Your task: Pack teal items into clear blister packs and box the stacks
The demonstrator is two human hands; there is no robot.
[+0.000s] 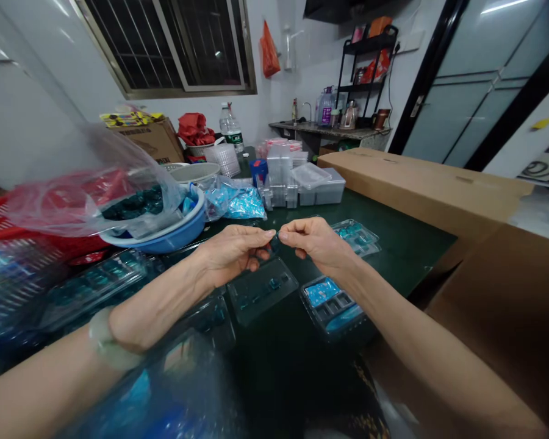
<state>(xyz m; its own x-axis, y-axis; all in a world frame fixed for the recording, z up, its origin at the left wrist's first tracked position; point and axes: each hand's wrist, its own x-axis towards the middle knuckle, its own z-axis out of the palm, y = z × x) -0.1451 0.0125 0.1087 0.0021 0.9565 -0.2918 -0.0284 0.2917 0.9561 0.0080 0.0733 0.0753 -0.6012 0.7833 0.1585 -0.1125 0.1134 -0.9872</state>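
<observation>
The left hand (231, 250) and right hand (318, 244) meet above the dark green table (393, 244). Their fingers are pinched closed on one small dark piece (274, 239) — too small to identify — just over a clear moulded plastic blister tray (261, 291).

Tray (261, 289) on table (407, 244), basin (174, 235) left.

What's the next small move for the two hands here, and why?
Probably lower the small dark piece into the clear tray directly beneath it. The left hand and the right hand both pinch the piece at their fingertips just above that tray, which already holds teal parts. The piece itself is too small to identify.
</observation>
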